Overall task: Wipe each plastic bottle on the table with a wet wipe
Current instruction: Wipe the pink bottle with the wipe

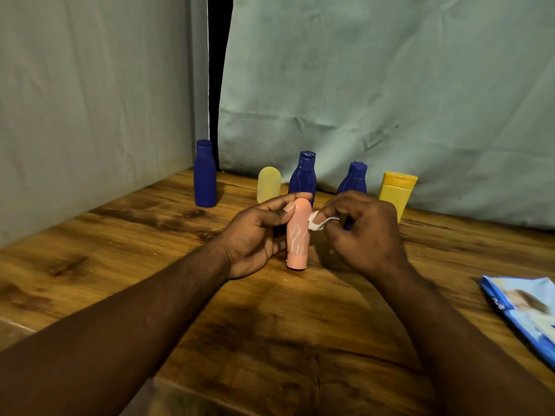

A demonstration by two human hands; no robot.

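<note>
Wiping at the middle of the table [300, 325].
My left hand [255, 235] grips the pink bottle [297, 235], upright, cap down; the bunched wet wipe [316, 222] touches its upper right side, pinched in my right hand [366, 235].

Upright pink bottle [297, 235], crumpled white wipe [316, 225]

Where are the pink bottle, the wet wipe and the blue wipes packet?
pink bottle [296, 238]: head view, middle of its patterned body.
wet wipe [314, 226]: head view, white wad beside the bottle.
blue wipes packet [522, 313]: head view, middle of its printed face.
</note>
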